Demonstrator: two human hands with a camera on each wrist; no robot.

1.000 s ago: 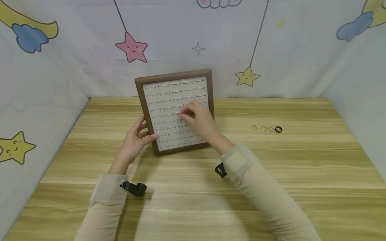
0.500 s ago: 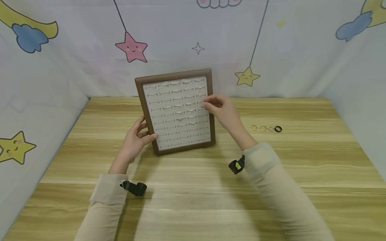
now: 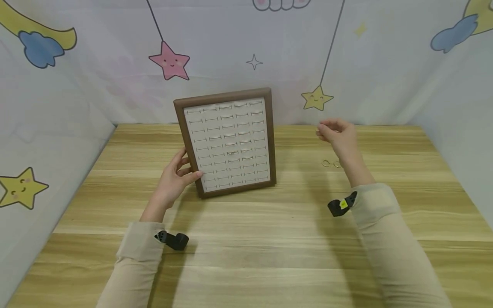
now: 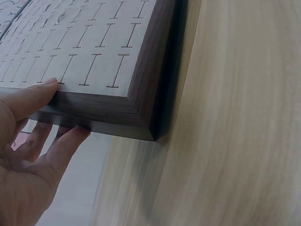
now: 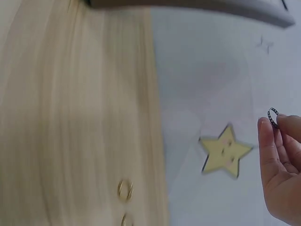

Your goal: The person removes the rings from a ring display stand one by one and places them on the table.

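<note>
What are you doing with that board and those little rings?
A person's left hand holds the edge of a brown-framed ring board that stands tilted on the wooden table. The right hand is in the air to the right of the board and pinches a small dark ring at its fingertips. A few more rings lie on the table just below that hand.

Looks like a makeshift recording booth rather than a lived-in room: wooden counter [image 3: 246, 239] walled at 9, 12 and 3 o'clock by a pale cartoon backdrop [image 3: 385, 64] printed with smiling stars [image 3: 169, 60], clouds and hanging strings.
</note>
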